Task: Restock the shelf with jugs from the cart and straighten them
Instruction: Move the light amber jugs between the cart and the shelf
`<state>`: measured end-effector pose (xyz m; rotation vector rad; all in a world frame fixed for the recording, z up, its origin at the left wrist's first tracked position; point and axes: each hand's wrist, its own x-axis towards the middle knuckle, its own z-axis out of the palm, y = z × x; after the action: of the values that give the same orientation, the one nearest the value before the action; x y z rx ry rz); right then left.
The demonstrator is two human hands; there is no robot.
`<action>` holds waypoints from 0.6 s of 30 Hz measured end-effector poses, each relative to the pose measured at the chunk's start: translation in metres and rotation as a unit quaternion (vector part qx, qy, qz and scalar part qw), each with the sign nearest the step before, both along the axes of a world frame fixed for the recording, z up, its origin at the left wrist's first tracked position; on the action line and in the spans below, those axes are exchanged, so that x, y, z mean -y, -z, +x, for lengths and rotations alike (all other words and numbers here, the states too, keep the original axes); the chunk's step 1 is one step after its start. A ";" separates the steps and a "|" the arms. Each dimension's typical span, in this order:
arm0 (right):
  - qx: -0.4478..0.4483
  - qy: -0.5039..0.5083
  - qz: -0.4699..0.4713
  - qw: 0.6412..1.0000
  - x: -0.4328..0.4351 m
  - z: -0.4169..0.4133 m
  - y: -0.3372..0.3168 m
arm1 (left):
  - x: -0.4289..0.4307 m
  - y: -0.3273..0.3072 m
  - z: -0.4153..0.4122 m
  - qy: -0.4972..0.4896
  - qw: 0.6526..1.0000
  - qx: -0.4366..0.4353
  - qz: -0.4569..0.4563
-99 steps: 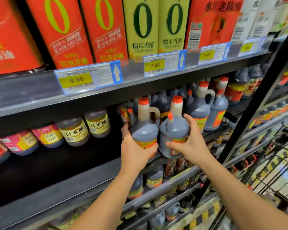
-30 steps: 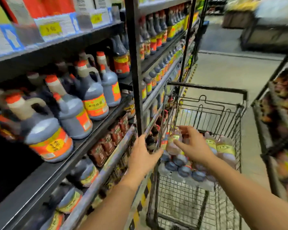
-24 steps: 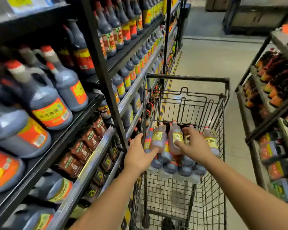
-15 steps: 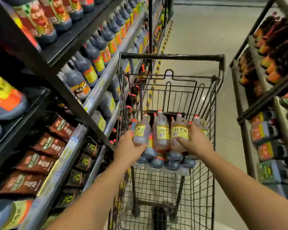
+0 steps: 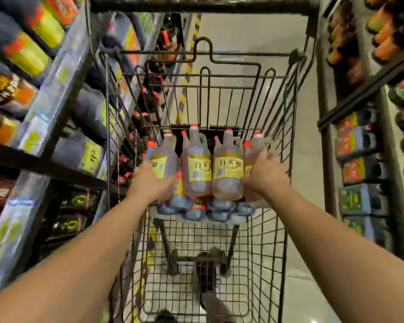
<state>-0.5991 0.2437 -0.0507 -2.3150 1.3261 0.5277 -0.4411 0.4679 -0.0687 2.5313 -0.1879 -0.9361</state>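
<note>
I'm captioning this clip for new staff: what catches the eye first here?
A row of pale jugs with yellow labels and red caps fills the middle of the black wire cart. The left hand and right hand grip the row's outer jugs. Stocked shelves flank both sides.

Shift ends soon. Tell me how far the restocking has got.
Done: nothing this view confirms; the shelf is blurred. In hand: left hand grips the leftmost jug, right hand the rightmost jug, in the cart. Left: shelving and straightening everything in it.
</note>
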 end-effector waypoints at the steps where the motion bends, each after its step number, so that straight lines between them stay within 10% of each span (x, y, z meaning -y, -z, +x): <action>1: -0.017 -0.001 -0.003 1.000 0.001 0.003 0.002 | 0.002 0.008 0.004 0.004 1.000 0.002 0.017; 18: -0.047 0.075 -0.025 0.996 0.018 0.027 0.020 | 0.028 0.067 0.053 -0.037 0.997 -0.038 0.054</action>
<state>-0.5722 0.2254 -0.0704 -2.2309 1.5595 0.5674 -0.3881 0.4398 -0.1357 2.5764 -0.0203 -1.0366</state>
